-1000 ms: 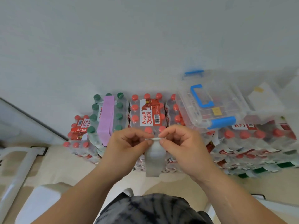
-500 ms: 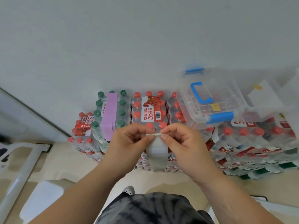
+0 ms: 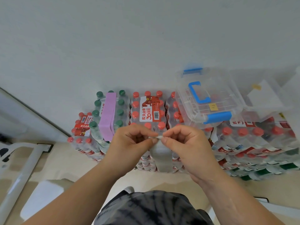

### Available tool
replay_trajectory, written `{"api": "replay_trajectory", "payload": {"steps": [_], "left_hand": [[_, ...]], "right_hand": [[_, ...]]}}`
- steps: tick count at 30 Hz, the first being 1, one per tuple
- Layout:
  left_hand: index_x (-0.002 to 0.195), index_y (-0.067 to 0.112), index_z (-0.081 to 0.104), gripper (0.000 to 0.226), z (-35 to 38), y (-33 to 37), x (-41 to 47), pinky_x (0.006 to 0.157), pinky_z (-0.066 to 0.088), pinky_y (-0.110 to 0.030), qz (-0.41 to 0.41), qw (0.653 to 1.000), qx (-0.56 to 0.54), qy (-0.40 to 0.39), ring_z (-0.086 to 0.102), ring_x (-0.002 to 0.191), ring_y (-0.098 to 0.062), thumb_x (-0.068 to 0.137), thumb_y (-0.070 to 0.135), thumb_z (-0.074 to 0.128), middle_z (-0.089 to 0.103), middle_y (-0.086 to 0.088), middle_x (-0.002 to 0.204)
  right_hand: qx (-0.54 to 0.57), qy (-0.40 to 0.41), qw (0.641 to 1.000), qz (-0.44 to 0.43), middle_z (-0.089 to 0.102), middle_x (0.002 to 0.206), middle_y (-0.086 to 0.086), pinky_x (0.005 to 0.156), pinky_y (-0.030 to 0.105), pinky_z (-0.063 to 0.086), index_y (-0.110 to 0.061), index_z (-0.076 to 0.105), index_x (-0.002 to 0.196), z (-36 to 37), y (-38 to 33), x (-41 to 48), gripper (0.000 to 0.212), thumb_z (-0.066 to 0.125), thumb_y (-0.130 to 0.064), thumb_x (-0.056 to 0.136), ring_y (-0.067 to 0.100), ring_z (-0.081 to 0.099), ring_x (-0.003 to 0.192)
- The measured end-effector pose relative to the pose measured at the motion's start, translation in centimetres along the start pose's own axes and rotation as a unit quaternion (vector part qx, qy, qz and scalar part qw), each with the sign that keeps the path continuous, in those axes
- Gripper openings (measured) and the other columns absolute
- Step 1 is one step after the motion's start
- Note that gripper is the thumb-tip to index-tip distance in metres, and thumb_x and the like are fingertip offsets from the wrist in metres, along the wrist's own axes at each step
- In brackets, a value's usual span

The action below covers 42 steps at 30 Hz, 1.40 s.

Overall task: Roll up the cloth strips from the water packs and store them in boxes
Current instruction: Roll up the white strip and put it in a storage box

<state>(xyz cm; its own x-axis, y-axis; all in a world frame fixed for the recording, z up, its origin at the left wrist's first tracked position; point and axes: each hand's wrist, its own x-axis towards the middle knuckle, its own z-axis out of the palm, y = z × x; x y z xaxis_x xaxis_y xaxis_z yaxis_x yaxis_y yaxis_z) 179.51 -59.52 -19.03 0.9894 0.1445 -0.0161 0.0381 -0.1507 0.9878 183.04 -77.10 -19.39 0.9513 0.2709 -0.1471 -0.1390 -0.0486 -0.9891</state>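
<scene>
A grey cloth strip (image 3: 161,157) hangs in front of the red-capped water pack (image 3: 148,109). My left hand (image 3: 131,142) and my right hand (image 3: 183,143) both pinch its top end between thumb and fingers, the fingertips almost meeting. A purple cloth strip (image 3: 107,116) lies over the green-capped water pack (image 3: 97,114) to the left. A clear storage box (image 3: 227,95) with a blue handle and blue latches sits closed on the packs to the right.
Stacked water packs (image 3: 253,143) fill the floor along the white wall. A second clear box (image 3: 266,96) stands at the far right. A white frame (image 3: 21,169) and a white block (image 3: 42,197) are at the lower left. My dark patterned shirt fills the bottom middle.
The hanging part of the grey strip has grown shorter while both hands stay pinched at its top end. The view shifted slightly.
</scene>
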Motion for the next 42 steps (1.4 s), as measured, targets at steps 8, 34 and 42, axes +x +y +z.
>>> {"api": "replay_trajectory", "payload": {"steps": [8, 34, 42], "left_hand": [[0.092, 0.003, 0.076, 0.013, 0.6, 0.5, 0.7, 0.066, 0.058, -0.034, -0.066, 0.996, -0.054, -0.032, 0.069, 0.074, -0.029, 0.081, 0.007, 0.073, 0.074, -0.022, 0.083], [0.088, 0.013, 0.079, 0.014, 0.5, 1.0, 1.6, 0.084, 0.054, -0.063, -0.066, 0.998, -0.008, -0.007, 0.064, 0.093, -0.050, 0.083, 0.001, 0.073, 0.071, -0.028, 0.091], [0.086, 0.009, 0.078, 0.013, 0.5, 0.8, 1.5, 0.083, 0.054, -0.062, -0.047, 0.999, -0.021, 0.007, 0.062, 0.090, -0.052, 0.082, -0.002, 0.073, 0.069, -0.031, 0.088]], "right_hand": [[0.011, -0.013, 1.000, 0.001, 0.075, 0.076, -0.001, 0.070, 0.019, 0.057, -0.012, 0.077, 0.083, -0.9, -0.2, 0.6, 0.012, 0.077, 0.000, 0.083, 0.006, 0.068, 0.072], [-0.008, -0.049, 0.998, -0.028, 0.073, 0.083, 0.013, 0.078, 0.047, 0.059, -0.020, 0.073, 0.091, -0.7, 0.4, 1.4, 0.010, 0.072, -0.010, 0.091, 0.034, 0.069, 0.082], [-0.005, -0.042, 0.998, -0.038, 0.072, 0.082, 0.014, 0.071, 0.032, 0.058, -0.016, 0.074, 0.092, -0.7, 0.2, 1.5, 0.006, 0.073, -0.010, 0.090, 0.024, 0.067, 0.075]]}}
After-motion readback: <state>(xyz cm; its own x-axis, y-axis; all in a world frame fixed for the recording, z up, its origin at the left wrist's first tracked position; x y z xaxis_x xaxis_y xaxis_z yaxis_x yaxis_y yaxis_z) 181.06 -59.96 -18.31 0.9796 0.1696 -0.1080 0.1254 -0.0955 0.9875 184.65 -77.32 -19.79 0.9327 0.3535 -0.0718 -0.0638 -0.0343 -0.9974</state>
